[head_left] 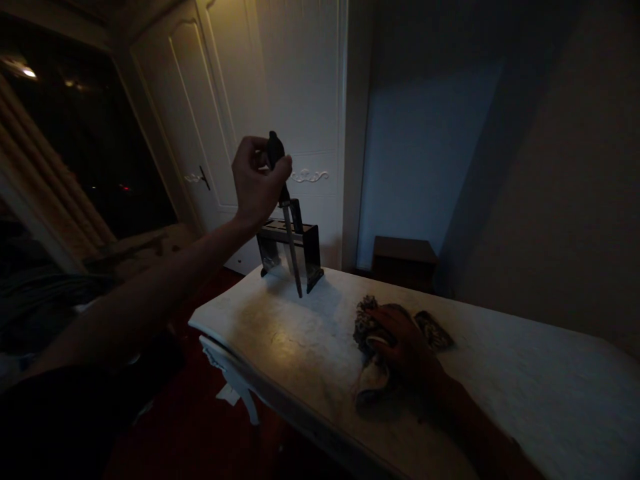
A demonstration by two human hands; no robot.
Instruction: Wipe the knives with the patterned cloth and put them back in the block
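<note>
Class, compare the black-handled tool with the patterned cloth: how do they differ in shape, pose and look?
The black-handled tool is long, straight and slim; the patterned cloth is bunched and soft-edged.
The tool is raised, tip down, in the left hand; the cloth is low at the tabletop, under the right hand.
Shared: each touches one hand.

No text, label, brand, number or sign can be read anywhere in this dim view.
</note>
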